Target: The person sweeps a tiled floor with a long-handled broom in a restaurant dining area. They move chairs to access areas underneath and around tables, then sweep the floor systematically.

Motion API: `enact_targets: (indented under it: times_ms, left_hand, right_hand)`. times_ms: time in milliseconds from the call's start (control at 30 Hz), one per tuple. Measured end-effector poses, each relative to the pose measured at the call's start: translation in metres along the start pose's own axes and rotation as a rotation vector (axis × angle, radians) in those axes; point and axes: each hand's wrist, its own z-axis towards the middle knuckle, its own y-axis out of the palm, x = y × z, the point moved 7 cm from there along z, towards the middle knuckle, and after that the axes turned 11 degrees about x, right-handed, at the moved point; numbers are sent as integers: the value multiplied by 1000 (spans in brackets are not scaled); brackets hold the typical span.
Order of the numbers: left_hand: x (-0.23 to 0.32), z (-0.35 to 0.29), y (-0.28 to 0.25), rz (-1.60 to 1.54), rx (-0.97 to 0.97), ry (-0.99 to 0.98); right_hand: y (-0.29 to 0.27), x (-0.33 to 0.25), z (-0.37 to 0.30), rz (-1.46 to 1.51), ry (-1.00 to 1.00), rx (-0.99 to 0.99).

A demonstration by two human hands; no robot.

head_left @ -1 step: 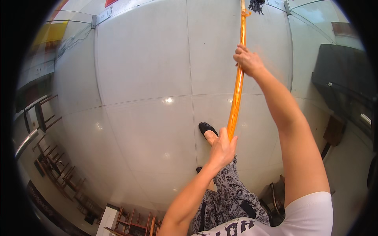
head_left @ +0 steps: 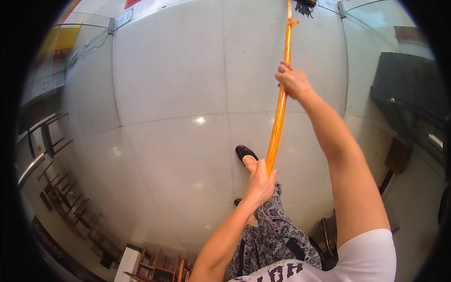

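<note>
A long, slender pole with a glossy orange wood-grain finish (head_left: 278,123), held in both hands above a floor of large pale-grey tiles (head_left: 174,84). The pole runs from the left hand toward the upper edge of the view, leaning slightly rightward. The left hand (head_left: 261,185), the nearer one, is closed around the lower portion, its thumb lying along the shaft. The right hand (head_left: 292,80) is wrapped around the shaft farther up, fingers curled over it. Above the right hand, a small orange tie (head_left: 293,22) encircles the pole. A black fringed bundle of strands (head_left: 304,9) lies just right of the upper end; whether the two are joined cannot be told. Below, a black slip-on shoe (head_left: 245,152) stands left of the pole, near black-and-grey paisley trousers (head_left: 272,230). Dark wooden chairs (head_left: 70,197) line the left margin.
</note>
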Motion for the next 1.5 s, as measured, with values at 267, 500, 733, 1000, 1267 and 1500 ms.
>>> enact_targets:
  times_ms: [267,500,733,1000,1267,1500]
  left_hand:
    - [-188,-248,-48,312,47,-312]
    - [-237,-521,-69,211,85,-617]
    - [-202,-622,-71,288,178,-740]
    - [-182,-543,-67,353,138,-606]
    - [-33,-193,65,217,117,-186]
    - [25,-104,106,-44,175,-89]
  right_hand:
    - [30,-217,-230,256,-151,-116]
    - [-3,-356,-471,519,-454,-298]
    - [-18,-403,-548,598,-833,-494]
    - [-40,-335,-469,614,-699,-425]
    - [-13,-17,-208,-24,-385,-9]
    - [-18,72,-125,-20,-193,107]
